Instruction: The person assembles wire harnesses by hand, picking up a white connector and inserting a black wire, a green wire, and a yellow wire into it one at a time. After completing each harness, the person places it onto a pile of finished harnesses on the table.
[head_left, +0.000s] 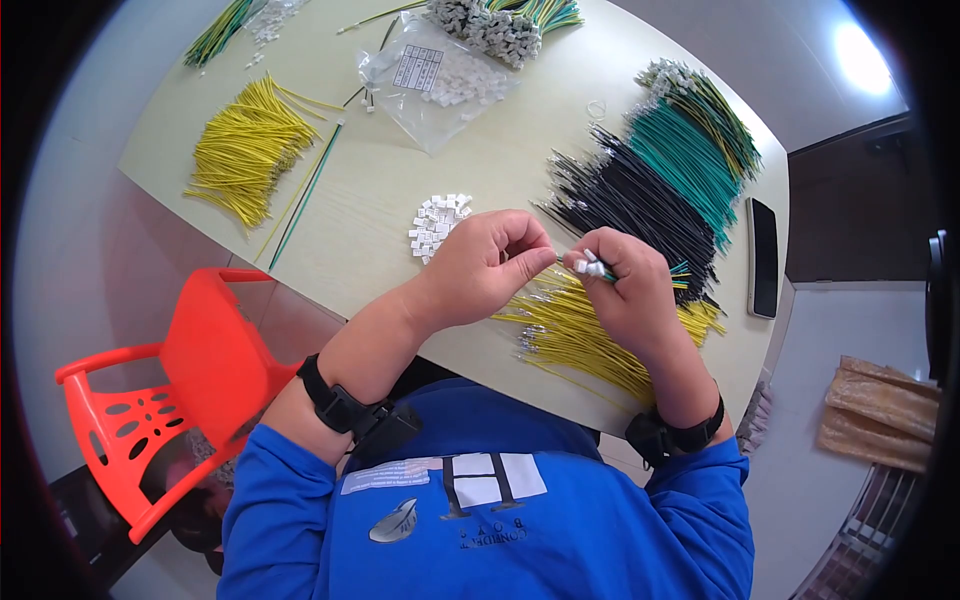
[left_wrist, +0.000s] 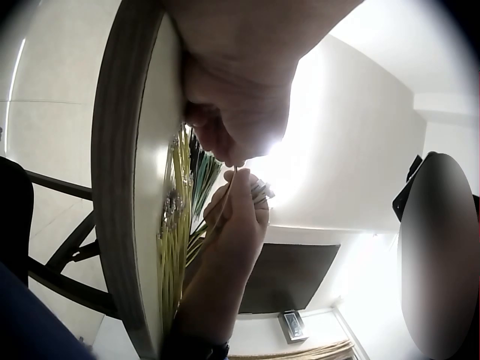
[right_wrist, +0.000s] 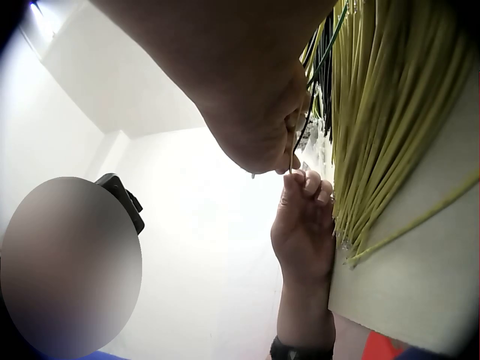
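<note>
Over the table, my left hand (head_left: 490,265) pinches a thin wire end between thumb and forefinger. Close beside it, my right hand (head_left: 635,285) grips a few green and yellow wires, with white connectors (head_left: 590,265) poking out near the thumb. The left wrist view shows the right hand (left_wrist: 236,221) under the left hand (left_wrist: 244,112), their fingertips nearly meeting at the wire. From the right wrist, the left hand's (right_wrist: 300,225) curled fingers meet a wire below the right hand (right_wrist: 262,124). A pile of loose white connectors (head_left: 436,226) lies beside the left hand.
Yellow wires (head_left: 585,335), black wires (head_left: 640,205) and green wires (head_left: 685,155) lie in bundles at the right. Another yellow bundle (head_left: 245,150) is at the left. A plastic bag (head_left: 425,85) of connectors sits at the back; a phone (head_left: 762,258) lies by the right edge.
</note>
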